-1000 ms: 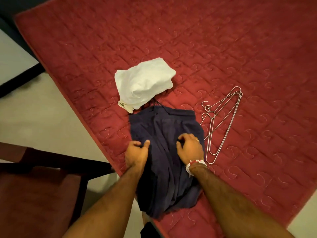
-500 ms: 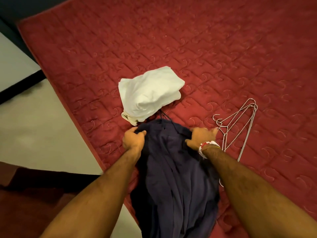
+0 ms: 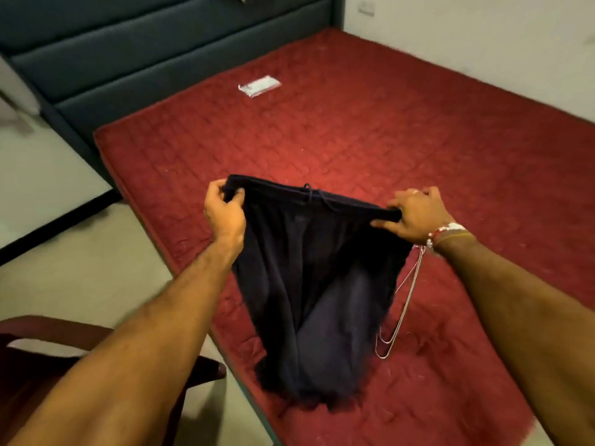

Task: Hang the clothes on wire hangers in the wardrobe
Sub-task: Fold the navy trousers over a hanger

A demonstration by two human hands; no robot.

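A pair of dark navy shorts (image 3: 309,284) with a drawstring hangs in the air above the red mattress (image 3: 402,146). My left hand (image 3: 223,214) grips the left end of the waistband. My right hand (image 3: 415,215) grips the right end, and the band is stretched between them. Wire hangers (image 3: 402,304) lie on the mattress to the right, partly hidden behind the shorts and my right wrist. The white garment is hidden behind the shorts.
A dark padded headboard (image 3: 128,49) stands at the back left. A small white packet (image 3: 259,86) lies on the far part of the mattress. A dark wooden chair (image 3: 38,365) is at the lower left on the pale floor (image 3: 80,268). White wall (image 3: 483,43) on the right.
Both hands slid up to the waistband and lifted the shorts off the mattress, spreading them wide. The view tilted up, showing the headboard and wall.
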